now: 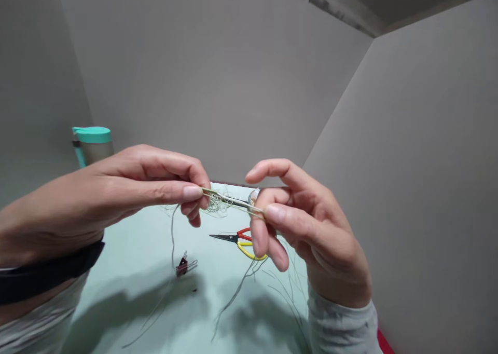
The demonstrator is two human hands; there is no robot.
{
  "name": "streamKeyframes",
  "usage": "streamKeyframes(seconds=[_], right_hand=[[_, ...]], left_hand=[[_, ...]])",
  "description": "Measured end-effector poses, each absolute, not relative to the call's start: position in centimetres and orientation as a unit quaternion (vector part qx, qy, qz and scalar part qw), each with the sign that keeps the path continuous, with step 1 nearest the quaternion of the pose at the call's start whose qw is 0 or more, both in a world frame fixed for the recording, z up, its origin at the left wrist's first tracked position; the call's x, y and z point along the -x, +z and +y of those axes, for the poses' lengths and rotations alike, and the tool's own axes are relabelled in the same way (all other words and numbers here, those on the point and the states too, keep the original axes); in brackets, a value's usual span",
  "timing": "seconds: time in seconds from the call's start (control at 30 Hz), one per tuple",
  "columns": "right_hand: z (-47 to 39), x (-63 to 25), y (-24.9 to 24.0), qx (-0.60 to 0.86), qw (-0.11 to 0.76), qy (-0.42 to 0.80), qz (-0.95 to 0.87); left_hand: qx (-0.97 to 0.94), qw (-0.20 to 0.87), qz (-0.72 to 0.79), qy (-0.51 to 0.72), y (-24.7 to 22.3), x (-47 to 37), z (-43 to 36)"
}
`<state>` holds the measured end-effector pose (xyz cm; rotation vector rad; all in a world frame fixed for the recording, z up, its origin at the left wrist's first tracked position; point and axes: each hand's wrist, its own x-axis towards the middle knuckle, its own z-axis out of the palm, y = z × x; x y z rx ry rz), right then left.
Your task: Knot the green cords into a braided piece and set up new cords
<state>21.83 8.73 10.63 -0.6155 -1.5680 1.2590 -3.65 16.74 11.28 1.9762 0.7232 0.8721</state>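
Observation:
Above the table, my left hand [155, 185] pinches one end of some pale green threads [229, 200] between thumb and forefinger. My right hand [299, 214] pinches their other end with thumb and finger, its forefinger lifted apart. The threads run taut and nearly level between the two hands. A grey thread tail [173, 240] hangs below my left hand, and more loose strands [239, 289] trail below my right. Behind the taut stretch is a tangle of fine pale thread [218, 207]. Scissors [229, 237] with red and yellow handles lie beyond my right fingers, which partly cover them.
A dark binder clip [182, 266] rests on the pale green table [128, 255]. At the back left stands a cup with a turquoise lid [93, 134], partly hidden by my left hand. Grey partition walls [218, 73] enclose the table at the back and right.

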Motion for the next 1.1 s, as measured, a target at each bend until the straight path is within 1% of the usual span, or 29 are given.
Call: streamKeyframes(seconds=[0.17,0.33,0.5,0.7,0.77,0.83,0.9,0.97,1.1], right_hand=[[8.3,-22.3,10.8,0.267,0.496,0.497,-0.660],[8.9,-22.1,9.9,0.307,0.489,0.454,-0.679],[10.0,-21.4,9.5,0.317,0.439,0.477,-0.692],[9.3,-21.6,9.7,0.334,0.422,0.475,-0.696],[8.3,-21.4,9.4,0.339,0.427,0.440,-0.714],[7.2,-21.1,8.8,0.351,0.437,0.374,-0.739],[6.0,-20.5,8.0,0.369,0.451,0.308,-0.752],[4.9,-19.8,6.9,0.385,0.463,0.273,-0.750],[3.2,-18.4,4.0,0.412,0.441,0.293,-0.742]], left_hand=[[-0.788,0.434,0.268,0.345,11.2,3.8,15.9],[-0.805,0.363,0.305,0.357,10.4,3.1,15.1],[-0.812,0.340,0.309,0.361,10.6,0.5,14.4],[-0.798,0.379,0.320,0.343,10.9,0.0,12.6],[-0.801,0.399,0.309,0.323,10.7,0.7,11.8],[-0.798,0.427,0.291,0.310,10.4,1.4,11.0],[-0.779,0.462,0.275,0.322,9.7,1.8,10.2],[-0.744,0.505,0.272,0.343,8.6,1.9,9.5],[-0.691,0.557,0.296,0.353,5.8,1.7,8.2]])
